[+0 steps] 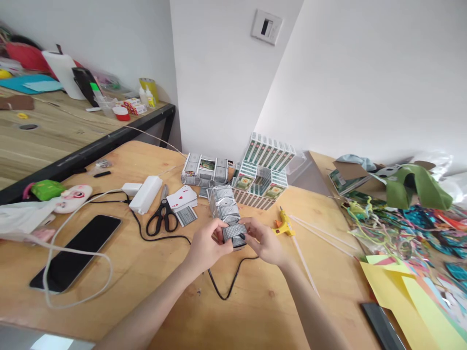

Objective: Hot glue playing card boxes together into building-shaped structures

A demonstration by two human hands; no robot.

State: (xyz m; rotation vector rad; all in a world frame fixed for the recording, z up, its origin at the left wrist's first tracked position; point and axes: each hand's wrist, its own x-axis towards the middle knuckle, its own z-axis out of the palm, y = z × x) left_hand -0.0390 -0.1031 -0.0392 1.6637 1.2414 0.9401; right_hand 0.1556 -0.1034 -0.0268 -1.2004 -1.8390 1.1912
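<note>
Both my hands meet over the middle of the wooden table [153, 272]. My left hand [206, 245] and my right hand [263, 240] pinch a curled playing card [234, 231] between their fingertips. That card sits at the near end of a curved chain of rolled grey-backed cards [223, 204] lying on the table. Loose playing cards [183, 203] lie just to the left. Beside them rest black scissors [161, 214]. A yellow glue gun [283, 224] lies right of my right hand, its black cord looping under my wrists.
Stacked card boxes [260, 175] stand behind the chain. A black phone [77, 251], white charger [146, 193] and white cable lie at left. Coloured paper [404, 291], pipe cleaners and craft scraps crowd the right. White glue sticks [310, 233] lie near the glue gun. A second cluttered table stands far left.
</note>
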